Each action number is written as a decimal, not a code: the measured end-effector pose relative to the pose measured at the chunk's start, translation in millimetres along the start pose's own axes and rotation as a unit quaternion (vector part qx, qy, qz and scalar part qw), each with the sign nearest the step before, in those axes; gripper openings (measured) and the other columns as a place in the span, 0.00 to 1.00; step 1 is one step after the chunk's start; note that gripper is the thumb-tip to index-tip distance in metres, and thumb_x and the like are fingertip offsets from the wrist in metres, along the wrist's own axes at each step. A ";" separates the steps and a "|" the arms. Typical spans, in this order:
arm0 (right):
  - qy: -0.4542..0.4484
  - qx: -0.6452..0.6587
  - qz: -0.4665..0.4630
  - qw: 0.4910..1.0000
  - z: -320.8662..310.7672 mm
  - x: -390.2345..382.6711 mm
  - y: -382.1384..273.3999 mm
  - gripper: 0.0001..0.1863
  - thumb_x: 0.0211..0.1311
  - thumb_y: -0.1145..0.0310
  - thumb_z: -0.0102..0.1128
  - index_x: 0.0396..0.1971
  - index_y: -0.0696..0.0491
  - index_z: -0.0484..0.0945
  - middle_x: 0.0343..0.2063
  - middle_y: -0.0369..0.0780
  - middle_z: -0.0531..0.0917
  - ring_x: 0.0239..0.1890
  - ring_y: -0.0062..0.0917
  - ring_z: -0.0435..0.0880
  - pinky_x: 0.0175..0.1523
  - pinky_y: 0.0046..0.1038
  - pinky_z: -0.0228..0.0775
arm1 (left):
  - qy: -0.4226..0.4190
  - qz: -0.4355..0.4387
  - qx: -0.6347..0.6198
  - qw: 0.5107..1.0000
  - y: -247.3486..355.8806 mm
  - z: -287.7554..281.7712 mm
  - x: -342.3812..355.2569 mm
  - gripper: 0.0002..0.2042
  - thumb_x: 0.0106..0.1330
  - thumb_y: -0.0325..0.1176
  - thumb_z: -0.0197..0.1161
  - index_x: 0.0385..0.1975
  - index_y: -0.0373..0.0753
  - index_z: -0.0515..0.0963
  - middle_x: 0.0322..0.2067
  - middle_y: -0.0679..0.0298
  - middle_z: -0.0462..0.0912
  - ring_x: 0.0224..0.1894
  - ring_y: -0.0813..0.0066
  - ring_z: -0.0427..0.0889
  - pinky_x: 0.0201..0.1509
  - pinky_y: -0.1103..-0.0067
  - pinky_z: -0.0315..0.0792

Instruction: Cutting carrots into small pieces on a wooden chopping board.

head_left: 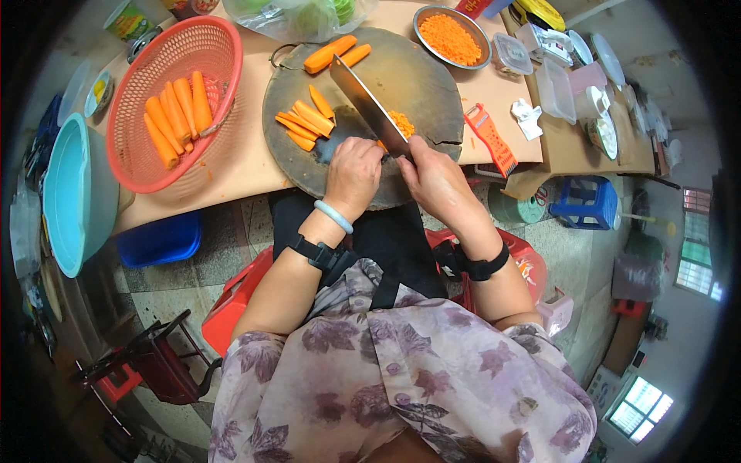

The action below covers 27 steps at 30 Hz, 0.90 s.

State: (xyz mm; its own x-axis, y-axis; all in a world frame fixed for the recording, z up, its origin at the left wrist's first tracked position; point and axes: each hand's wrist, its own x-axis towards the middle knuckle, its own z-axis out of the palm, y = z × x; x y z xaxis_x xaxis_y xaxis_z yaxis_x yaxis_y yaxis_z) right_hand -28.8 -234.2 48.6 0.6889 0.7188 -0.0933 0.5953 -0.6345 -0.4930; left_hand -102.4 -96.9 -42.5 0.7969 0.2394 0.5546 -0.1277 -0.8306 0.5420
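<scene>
My right hand (431, 179) grips a cleaver (370, 104), its broad blade slanting toward the back-left across a round, cracked wooden board (289, 176). Curled beside the blade, my left hand (353, 174) holds a carrot piece (380, 145), mostly hidden by my fingers. Finely diced carrot (401, 121) lies just right of the blade. Several carrot sticks (307, 117) rest on the board's left half, and two longer carrot pieces (330, 51) lie at its back edge.
A red basket (220, 42) of peeled carrots stands left, beside a cyan basin (69, 197). A steel bowl (480, 42) of diced carrot is back-right, with an orange grater (490, 139) and plastic containers (554, 89). Red stools (238, 282) and a blue bin (158, 239) are below.
</scene>
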 end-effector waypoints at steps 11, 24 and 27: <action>0.013 0.021 -0.031 0.999 11.8 3.8 5.2 0.11 0.66 0.66 0.55 0.38 0.58 0.68 0.27 0.57 0.81 0.34 0.56 0.80 0.38 0.53 0.71 | 0.004 -0.005 -0.004 1.000 -4.0 -0.4 -0.9 0.06 0.52 0.23 0.64 0.30 0.37 0.79 0.33 0.59 0.82 0.41 0.58 0.79 0.47 0.67 0.73; 0.002 0.058 -0.005 0.998 6.2 -0.7 6.5 0.12 0.66 0.66 0.55 0.40 0.58 0.69 0.28 0.57 0.81 0.35 0.57 0.80 0.39 0.53 0.70 | 0.012 -0.054 0.059 0.997 -1.0 -10.6 -5.7 0.05 0.52 0.27 0.68 0.27 0.40 0.80 0.29 0.62 0.76 0.38 0.60 0.75 0.44 0.67 0.67; 0.006 0.066 -0.007 0.998 12.6 -0.3 5.1 0.12 0.66 0.65 0.55 0.40 0.58 0.69 0.29 0.57 0.82 0.36 0.57 0.80 0.40 0.53 0.70 | 0.012 -0.045 0.046 0.998 -1.2 -9.4 -4.5 0.04 0.52 0.27 0.68 0.26 0.40 0.80 0.29 0.62 0.76 0.38 0.60 0.75 0.44 0.67 0.67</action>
State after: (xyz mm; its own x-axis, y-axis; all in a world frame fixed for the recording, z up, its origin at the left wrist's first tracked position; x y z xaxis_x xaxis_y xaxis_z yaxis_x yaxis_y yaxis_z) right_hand -31.2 -234.1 35.2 0.6868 0.7229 -0.0757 0.5452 -0.5812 -0.6041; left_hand -111.5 -92.2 -39.7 0.7881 0.3260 0.5221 -0.0009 -0.8475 0.5307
